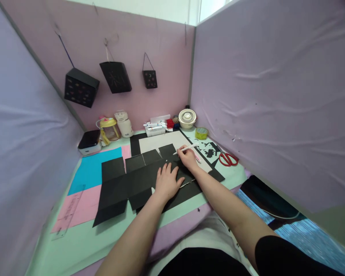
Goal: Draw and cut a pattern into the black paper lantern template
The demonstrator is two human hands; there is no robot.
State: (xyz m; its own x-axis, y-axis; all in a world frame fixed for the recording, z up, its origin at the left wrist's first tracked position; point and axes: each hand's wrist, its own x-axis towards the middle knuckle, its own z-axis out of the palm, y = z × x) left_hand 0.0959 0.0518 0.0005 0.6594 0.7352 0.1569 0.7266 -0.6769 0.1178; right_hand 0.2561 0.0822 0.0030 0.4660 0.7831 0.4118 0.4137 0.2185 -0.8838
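A large cut and creased piece of black card [138,180] with several flaps lies across the table. My left hand [167,181] rests flat on it, fingers spread. Just to the right, my right hand [186,157] is closed round a white pen [191,147], its tip pointing left near the card's upper flaps. Whether the tip touches the card I cannot tell. Under the card's right part lies a white sheet [172,138], and beneath that more black card [218,175] shows. A pink object, partly hidden, lies beside my right hand.
Red-handled scissors [229,159], black paper scraps [209,150] and a roll of yellow tape [201,133] lie on the right. Blue paper [94,168], pink paper [89,203] and a clear ruler [70,212] are left. Pens [156,128], bottles and a bowl [187,118] stand behind.
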